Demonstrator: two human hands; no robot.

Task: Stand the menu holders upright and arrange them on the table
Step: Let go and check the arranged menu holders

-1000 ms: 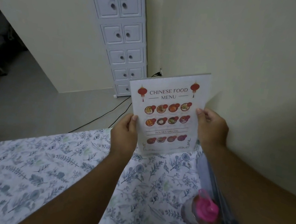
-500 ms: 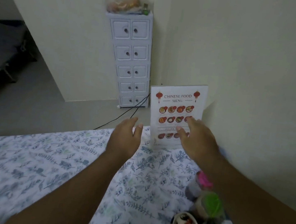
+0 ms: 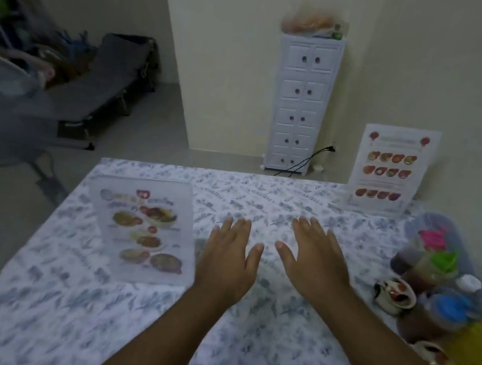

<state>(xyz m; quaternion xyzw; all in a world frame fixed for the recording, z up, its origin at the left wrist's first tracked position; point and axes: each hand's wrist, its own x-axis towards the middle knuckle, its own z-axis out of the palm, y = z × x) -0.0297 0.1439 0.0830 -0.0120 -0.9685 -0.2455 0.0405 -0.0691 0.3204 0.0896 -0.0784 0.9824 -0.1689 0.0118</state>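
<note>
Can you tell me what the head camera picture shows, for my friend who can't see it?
Two empty, open hands, left hand and right hand, hover over a flowery tablecloth. One menu holder stands upright at the far right corner; another menu lies flat on the left. Colorful jars crowd the right edge.

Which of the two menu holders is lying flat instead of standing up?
The menu holder on the left, beside the left hand, lies flat on the floral cloth. The other menu holder stands upright at the far right corner by the wall.
</note>
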